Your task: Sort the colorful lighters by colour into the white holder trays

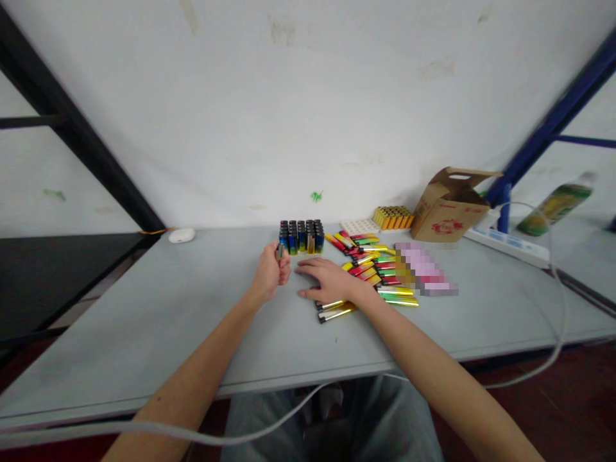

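A grey table (183,295) was set against a marked white wall (308,115), and places were read on a clock centred on the right hand (322,280), with twelve toward the wall. At nine o'clock, one small metallic-ended piece (280,252) was gripped in the left hand (274,273), its fingers curled and pressed around it, with the end left showing at the top, presumably so that it could be seen and steadied. The right hand was laid palm down, fingers spread and pinching nothing visible, at the near edge of the slim coloured sticks (392,291); whether any were touched could not be told. These were strewn mostly toward three o'clock, probably for easy reach; at least a dozen could be counted, overlaps hiding the total. At eleven, dark-topped cylinders (301,237) were stood upright and packed close, likely for mutual support; about five were ranged across the front, the rows behind being uncountable. One white perforated tray (360,226) was seen at one, and one block of yellow cylinders (393,218), too many and too small to count, at two. Farther out at two, one cardboard box (445,215) was stood with its flap raised.
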A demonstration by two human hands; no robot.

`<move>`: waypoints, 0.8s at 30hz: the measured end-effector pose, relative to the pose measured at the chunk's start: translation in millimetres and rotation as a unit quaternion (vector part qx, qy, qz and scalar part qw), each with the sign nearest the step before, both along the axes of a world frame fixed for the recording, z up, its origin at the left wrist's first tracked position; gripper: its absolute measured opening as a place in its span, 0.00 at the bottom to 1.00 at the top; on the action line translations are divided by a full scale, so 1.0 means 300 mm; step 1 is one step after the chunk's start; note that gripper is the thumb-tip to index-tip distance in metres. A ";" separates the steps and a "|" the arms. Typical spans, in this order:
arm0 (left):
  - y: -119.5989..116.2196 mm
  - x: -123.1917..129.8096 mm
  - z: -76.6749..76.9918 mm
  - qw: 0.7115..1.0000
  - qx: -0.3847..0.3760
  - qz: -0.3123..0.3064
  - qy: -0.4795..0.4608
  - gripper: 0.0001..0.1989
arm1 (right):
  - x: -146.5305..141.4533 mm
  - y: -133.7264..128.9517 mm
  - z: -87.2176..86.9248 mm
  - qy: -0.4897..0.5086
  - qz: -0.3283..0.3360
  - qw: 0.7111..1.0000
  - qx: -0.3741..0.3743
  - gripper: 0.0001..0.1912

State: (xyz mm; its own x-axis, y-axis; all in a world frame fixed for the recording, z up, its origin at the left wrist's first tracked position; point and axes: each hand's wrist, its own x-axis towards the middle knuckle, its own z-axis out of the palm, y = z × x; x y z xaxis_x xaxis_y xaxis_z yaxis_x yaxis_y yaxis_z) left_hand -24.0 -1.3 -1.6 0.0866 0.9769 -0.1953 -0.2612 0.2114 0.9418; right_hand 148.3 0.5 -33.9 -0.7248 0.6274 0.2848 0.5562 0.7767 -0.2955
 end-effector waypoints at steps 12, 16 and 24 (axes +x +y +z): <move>0.003 -0.008 -0.014 0.999 0.024 -0.026 -0.006 0.28 | 0.000 0.001 -0.003 -0.003 0.000 1.000 0.009 0.30; 0.001 -0.014 -0.017 0.998 0.036 -0.040 -0.030 0.32 | 0.000 0.002 -0.003 -0.002 0.001 1.000 0.009 0.31; 0.010 -0.007 -0.012 0.995 0.062 -0.030 -0.070 0.18 | -0.006 -0.001 0.006 0.005 0.012 1.000 0.008 0.29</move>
State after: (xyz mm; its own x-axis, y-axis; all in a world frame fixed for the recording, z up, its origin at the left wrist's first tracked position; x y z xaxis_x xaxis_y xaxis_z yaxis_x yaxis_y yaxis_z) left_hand -26.0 1.7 -5.3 0.1632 0.9850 -0.0557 -0.3817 0.1151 0.9171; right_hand 146.4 0.3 -32.2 -0.7366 0.6050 0.3022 0.5347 0.7946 -0.2874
